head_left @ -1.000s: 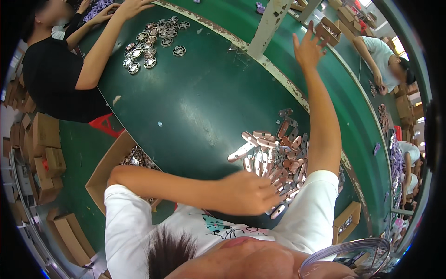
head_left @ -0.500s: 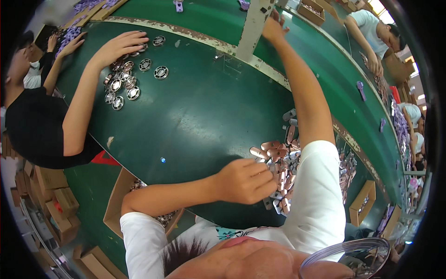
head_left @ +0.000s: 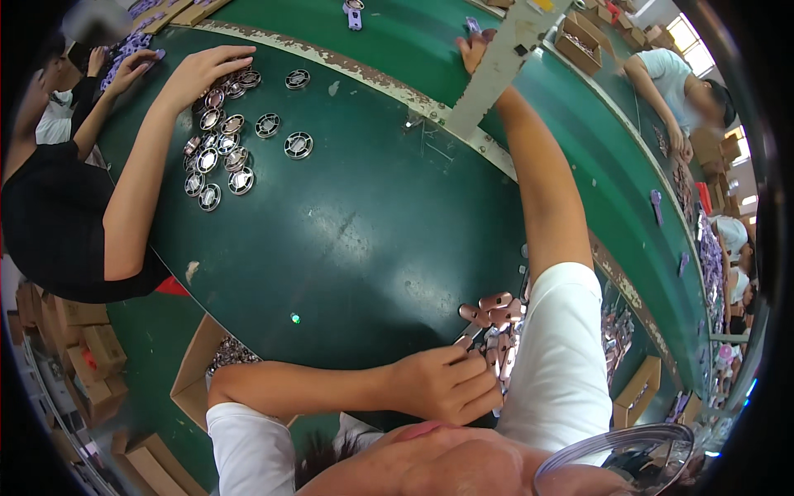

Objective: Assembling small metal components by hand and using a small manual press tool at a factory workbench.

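My left hand (head_left: 447, 384) is bent at the near edge of a heap of brownish, rounded oblong metal pieces (head_left: 502, 312). Its fingers are curled, with a thin flat metal piece (head_left: 468, 334) showing at the fingertips. My right arm stretches over the far rail to the green conveyor belt. There my right hand (head_left: 473, 54), partly covered by a pale metal post, has its thumb and fingers apart. A small purple plastic piece (head_left: 472, 25) lies at its fingertips; no firm grip on it shows.
The pale post (head_left: 506, 70) rises from the chipped rail. At left, a co-worker's hand (head_left: 207, 74) touches round spoked metal discs (head_left: 240, 180). Other purple pieces (head_left: 354, 16) lie on the belt. A cardboard box (head_left: 192, 364) of small parts stands below the table's near edge.
The view has shifted slightly. The purple pieces at the far side have moved right along the belt, and one is now at my right fingertips. My left hand has moved nearer to me.
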`<state>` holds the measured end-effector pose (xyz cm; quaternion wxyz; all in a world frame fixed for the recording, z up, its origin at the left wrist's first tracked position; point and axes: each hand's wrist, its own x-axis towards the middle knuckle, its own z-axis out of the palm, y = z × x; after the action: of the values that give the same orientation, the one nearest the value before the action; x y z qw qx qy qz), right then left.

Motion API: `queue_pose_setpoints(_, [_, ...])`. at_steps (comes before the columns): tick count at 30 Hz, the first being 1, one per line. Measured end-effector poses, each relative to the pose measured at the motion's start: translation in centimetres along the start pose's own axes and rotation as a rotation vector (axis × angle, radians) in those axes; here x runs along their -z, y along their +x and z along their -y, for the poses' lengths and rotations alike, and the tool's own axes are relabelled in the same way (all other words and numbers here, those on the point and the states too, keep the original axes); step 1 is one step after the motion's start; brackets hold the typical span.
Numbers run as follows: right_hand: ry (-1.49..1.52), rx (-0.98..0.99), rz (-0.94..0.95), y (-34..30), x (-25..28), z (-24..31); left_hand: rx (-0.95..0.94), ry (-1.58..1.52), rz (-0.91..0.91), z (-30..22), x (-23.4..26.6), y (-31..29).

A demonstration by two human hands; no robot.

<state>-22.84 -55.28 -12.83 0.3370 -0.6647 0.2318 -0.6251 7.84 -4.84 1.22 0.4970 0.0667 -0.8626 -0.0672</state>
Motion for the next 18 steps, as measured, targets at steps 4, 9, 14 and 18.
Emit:
queue_pose_setpoints(4, [-1.145,-0.051,-0.261,-0.8,-1.5,1.4,0.057,-0.011,-0.022,-0.1,0.0,-0.1])
queue_pose_setpoints(9, [-1.822,-0.559,-0.172,-2.3,-9.2,11.1,0.08,0.037,0.116,0.7,-0.5,-1.2])
queue_pose_setpoints(14, [-1.641,-0.653,0.003,-3.3,-6.0,16.3,0.186,-0.067,0.128,1.5,-0.7,-1.2])
queue_pose_setpoints(18, [-0.248,-0.594,-0.481,-8.0,-3.8,20.7,0.666,-0.487,0.117,0.9,-0.7,-1.0])
